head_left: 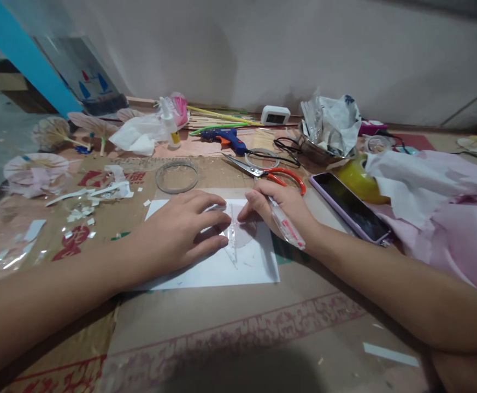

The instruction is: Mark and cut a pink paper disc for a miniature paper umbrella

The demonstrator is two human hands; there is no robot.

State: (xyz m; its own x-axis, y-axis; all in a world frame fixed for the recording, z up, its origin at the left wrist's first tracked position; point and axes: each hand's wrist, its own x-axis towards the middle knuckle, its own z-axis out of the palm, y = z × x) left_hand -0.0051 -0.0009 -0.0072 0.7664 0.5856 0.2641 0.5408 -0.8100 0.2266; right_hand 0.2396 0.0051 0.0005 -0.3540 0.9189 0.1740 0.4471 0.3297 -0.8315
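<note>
A white sheet of paper (189, 277) lies under both hands, with a pale pinkish round piece (247, 236) on it. My left hand (181, 232) rests palm down on the sheet, its fingers apart and their tips against the edge of a clear plastic set square (232, 245). Tucked in my right hand (281, 204) is a clear pen (285, 222) with a red refill, slanting back toward the wrist. That hand's forefinger touches down near the set square from the right. Just beyond it lie orange-handled scissors (263, 170), blades pointing left.
Behind the hands are a clear tape ring (176, 176), a blue glue gun (225, 139), a glue bottle (170, 128) and thin sticks. A phone (348, 207), yellow tape (357, 177) and pink cloth (447, 202) lie right. Paper scraps (83, 210) and fan-shaped pieces (37, 169) sit left.
</note>
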